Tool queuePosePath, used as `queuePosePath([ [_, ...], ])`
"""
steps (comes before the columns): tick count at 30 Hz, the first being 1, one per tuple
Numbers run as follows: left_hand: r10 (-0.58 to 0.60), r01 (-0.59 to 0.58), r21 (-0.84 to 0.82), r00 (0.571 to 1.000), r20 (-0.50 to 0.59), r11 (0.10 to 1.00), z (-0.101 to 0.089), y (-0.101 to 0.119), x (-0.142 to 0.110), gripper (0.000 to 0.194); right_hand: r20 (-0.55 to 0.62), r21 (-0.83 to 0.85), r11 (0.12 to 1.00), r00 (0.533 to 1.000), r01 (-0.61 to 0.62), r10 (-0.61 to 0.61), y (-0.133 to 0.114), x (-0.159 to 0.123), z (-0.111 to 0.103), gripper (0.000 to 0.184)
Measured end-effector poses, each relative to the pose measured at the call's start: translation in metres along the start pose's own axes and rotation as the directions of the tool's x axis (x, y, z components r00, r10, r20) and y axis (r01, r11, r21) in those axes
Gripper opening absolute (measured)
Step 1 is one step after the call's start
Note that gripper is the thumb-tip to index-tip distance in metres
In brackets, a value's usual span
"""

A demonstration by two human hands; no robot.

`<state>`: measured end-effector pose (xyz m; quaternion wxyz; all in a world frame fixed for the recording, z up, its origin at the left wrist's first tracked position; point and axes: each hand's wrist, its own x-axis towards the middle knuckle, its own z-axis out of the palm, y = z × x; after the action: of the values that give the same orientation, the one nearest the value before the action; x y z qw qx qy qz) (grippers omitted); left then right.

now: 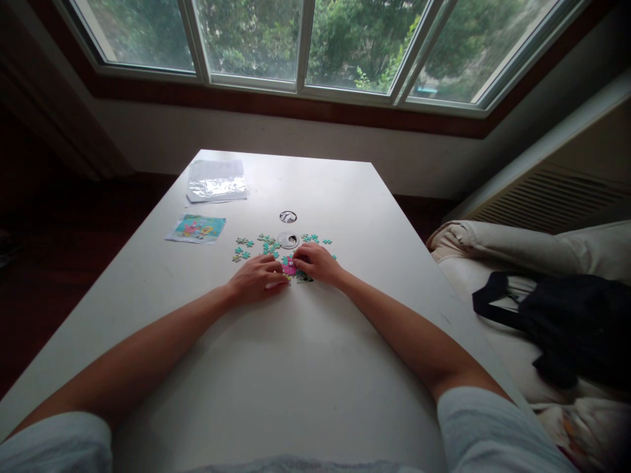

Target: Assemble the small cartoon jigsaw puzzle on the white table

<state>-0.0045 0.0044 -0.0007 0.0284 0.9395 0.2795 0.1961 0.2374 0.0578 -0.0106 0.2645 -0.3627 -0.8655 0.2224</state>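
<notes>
Small teal, green and pink jigsaw pieces [270, 248] lie loose on the white table. Between my hands is a pink cluster of jigsaw pieces [288, 267], partly covered by my fingers. My left hand [260, 278] rests on the table at the cluster's left edge, thumb apart from the bent fingers. From the right, my right hand [315, 261] reaches over the cluster, its fingers bent together on a piece that is mostly hidden. Just beyond my fingertips lies a round, clear-looking disc [288, 240] with a ring-shaped rim.
A smaller round shiny item [288, 217] lies farther back on the table [276, 381]. At the left are a colourful picture card [198, 228] and a clear plastic sleeve with papers [217, 180]. A couch with a dark bag [576, 322] stands to the right; windows are ahead.
</notes>
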Motion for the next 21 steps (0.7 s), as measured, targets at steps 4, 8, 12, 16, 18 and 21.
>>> queuePosePath([
  [4,-0.022,0.022,0.013,1.0,0.008,1.0,0.0,0.002,0.0,0.019,0.003,0.0,1.0,1.0,-0.002,0.002,0.0,0.0,0.0,0.008],
  [8,-0.144,0.145,0.072,0.989,-0.017,0.987,0.002,0.01,0.002,0.016,0.005,0.003,1.0,1.0,0.0,0.0,-0.001,0.0,-0.001,0.008],
  [12,-0.254,0.255,0.12,0.967,-0.028,0.959,0.003,0.021,0.003,0.01,0.0,0.002,1.0,1.0,0.002,-0.002,0.0,0.0,-0.001,0.007],
  [16,-0.333,0.332,0.112,0.943,-0.01,0.937,0.001,0.029,0.006,0.01,0.004,-0.005,1.0,1.0,-0.001,0.001,0.001,0.0,0.0,0.008],
  [18,-0.372,0.371,0.088,0.928,-0.005,0.924,0.0,0.032,0.007,0.01,0.006,-0.005,1.0,1.0,0.001,-0.001,0.001,0.001,0.0,0.008],
  [21,-0.408,0.408,0.009,0.913,0.015,0.913,0.002,0.035,0.008,0.009,0.004,-0.005,1.0,1.0,0.007,-0.007,0.001,0.001,0.0,0.007],
])
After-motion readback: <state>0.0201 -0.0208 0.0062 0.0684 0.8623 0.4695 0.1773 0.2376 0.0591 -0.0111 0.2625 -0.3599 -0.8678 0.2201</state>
